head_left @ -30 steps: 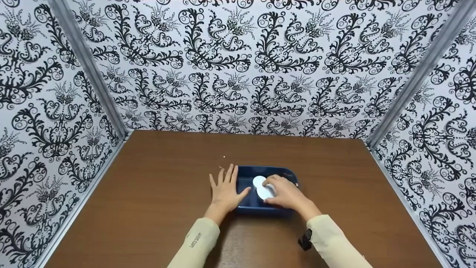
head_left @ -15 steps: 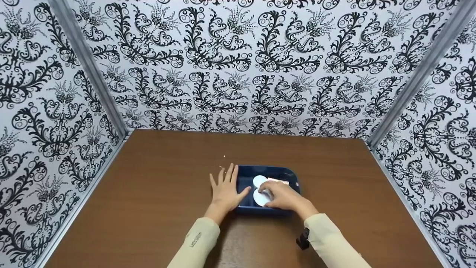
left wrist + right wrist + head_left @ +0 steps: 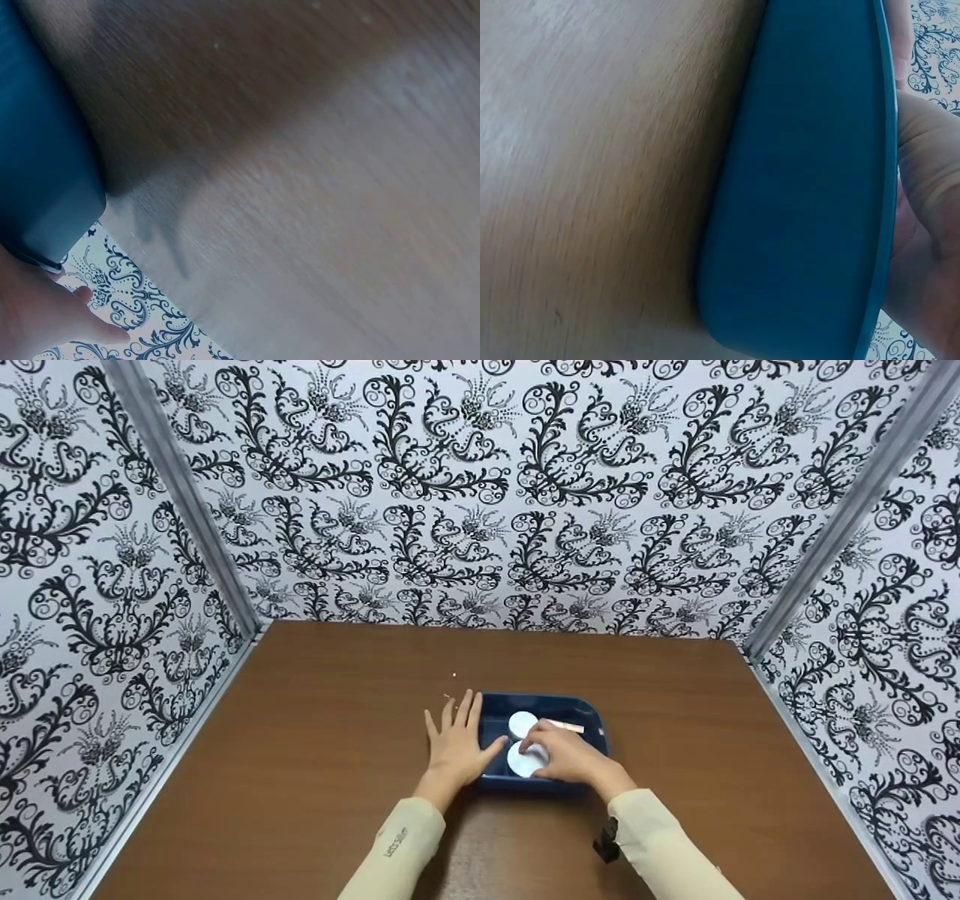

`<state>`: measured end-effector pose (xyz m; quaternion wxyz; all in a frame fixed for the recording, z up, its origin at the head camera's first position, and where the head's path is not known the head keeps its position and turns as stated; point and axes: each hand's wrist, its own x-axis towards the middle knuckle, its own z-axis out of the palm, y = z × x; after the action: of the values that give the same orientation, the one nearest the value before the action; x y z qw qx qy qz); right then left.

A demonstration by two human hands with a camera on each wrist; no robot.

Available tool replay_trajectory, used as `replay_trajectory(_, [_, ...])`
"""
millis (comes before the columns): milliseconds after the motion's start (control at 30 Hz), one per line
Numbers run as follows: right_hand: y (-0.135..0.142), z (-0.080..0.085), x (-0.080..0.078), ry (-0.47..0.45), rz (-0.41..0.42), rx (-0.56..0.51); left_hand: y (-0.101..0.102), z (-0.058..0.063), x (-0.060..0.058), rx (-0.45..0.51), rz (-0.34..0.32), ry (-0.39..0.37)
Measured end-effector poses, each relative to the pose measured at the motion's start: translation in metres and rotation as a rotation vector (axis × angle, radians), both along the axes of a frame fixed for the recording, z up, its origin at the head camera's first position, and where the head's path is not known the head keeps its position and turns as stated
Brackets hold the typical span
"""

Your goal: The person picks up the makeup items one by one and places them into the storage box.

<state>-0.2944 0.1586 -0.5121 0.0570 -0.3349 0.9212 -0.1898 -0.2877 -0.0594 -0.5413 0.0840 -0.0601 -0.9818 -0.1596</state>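
Observation:
A dark blue plastic tray (image 3: 536, 784) stands on the table in the head view. Two white round-topped pieces sit inside it: a smaller one (image 3: 522, 723) at the back and a larger one (image 3: 523, 763) near the front wall. My right hand (image 3: 576, 757) grips the larger piece from the right, fingers and thumb curled at its edge. Spread flat, my left hand (image 3: 454, 750) rests along the tray's left rim, thumb reaching over the inside. Both wrist views show mostly the tray's outer wall (image 3: 802, 187); the white pieces are hidden there.
Behind the right hand, a pale, flat strip (image 3: 568, 726) lies in the tray. Tiny white crumbs (image 3: 448, 696) dot the brown table (image 3: 337, 735) beyond the left fingers. Patterned walls (image 3: 465, 510) enclose the table at the back and sides.
My right hand has drawn the larger white piece toward the tray's front wall and slightly left. The pale strip has come into sight behind it. My left hand has stayed put.

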Motion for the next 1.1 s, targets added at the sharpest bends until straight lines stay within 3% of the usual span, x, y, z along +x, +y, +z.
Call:
replay_trajectory(433, [-0.008,-0.004,-0.006,-0.040,0.024,0.030,0.002,0.003,0.000,-0.005,0.000,-0.018])
replay_trajectory(767, [-0.012,0.004,-0.004,0.013,0.055,0.103,0.001,0.005,-0.001,-0.004,0.002,-0.002])
replay_trajectory(1100, [-0.010,0.006,0.000,0.005,0.070,0.093,0.000,0.002,0.001,0.008,0.003,-0.012])
